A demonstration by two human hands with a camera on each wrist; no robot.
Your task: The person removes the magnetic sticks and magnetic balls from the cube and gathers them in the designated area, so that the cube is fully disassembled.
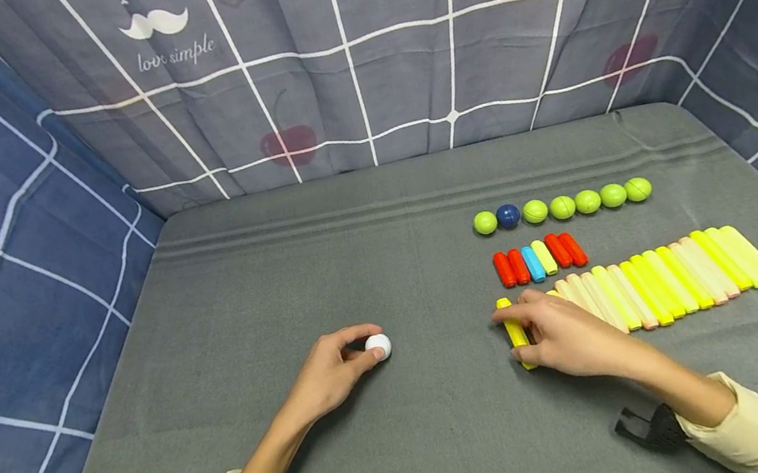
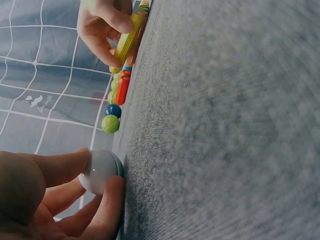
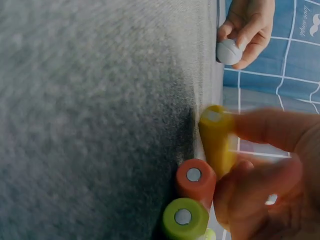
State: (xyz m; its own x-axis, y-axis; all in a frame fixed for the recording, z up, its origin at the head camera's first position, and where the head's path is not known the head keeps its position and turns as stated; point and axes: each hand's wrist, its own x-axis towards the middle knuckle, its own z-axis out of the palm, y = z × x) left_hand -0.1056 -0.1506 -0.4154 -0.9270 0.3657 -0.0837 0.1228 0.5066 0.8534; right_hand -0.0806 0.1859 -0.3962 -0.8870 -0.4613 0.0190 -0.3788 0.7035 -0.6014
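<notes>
A small white ball (image 1: 379, 345) is pinched between the thumb and fingers of my left hand (image 1: 330, 372), low at the cloth left of centre. The left wrist view shows the ball (image 2: 99, 172) as glossy, with a seam around it. My right hand (image 1: 571, 334) grips a yellow stick (image 1: 515, 333) between thumb and fingers. This stick stands at the left end of a row of long sticks (image 1: 651, 290) in yellow, cream and pinkish tones, some hidden behind the hand. In the right wrist view an orange-red stick (image 3: 196, 180) and a green stick (image 3: 186, 220) show round ends beside it.
Behind the long sticks lies a row of short sticks (image 1: 520, 267), red, blue and yellow. Farther back are several green balls (image 1: 562, 207) and one dark blue ball (image 1: 508, 215) in line. Grey cloth (image 1: 279, 271) covers the table, with checked curtains (image 1: 397, 81) around it.
</notes>
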